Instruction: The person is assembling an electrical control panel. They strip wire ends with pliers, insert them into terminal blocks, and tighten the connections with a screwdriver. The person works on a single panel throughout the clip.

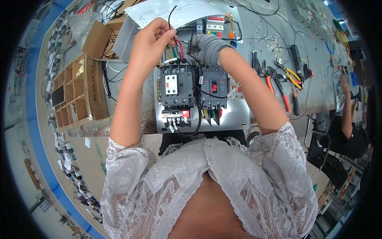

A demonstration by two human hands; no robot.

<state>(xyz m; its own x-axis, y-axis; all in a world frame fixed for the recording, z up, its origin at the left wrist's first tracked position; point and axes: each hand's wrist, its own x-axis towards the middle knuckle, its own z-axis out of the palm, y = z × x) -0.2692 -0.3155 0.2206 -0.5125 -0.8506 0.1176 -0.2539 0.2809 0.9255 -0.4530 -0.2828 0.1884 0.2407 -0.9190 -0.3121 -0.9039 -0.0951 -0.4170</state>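
Note:
My left hand (153,38) is bare and pinches a thin black wire (171,18) that curves up over a sheet of paper. My right hand (207,47) wears a grey knitted glove and is closed over wires just above a grey metal mounting plate (234,115). On the plate sit a dark contactor with a white face (172,85) and a dark circuit breaker with a red switch (213,87). Red, yellow and green wires (177,51) run into the contactor's top, under both hands.
A paper drawing (159,12) lies at the back. A cardboard box with compartments (75,95) stands to the left. Pliers, cutters and screwdrivers (284,79) lie to the right. Another person (350,119) works at the far right.

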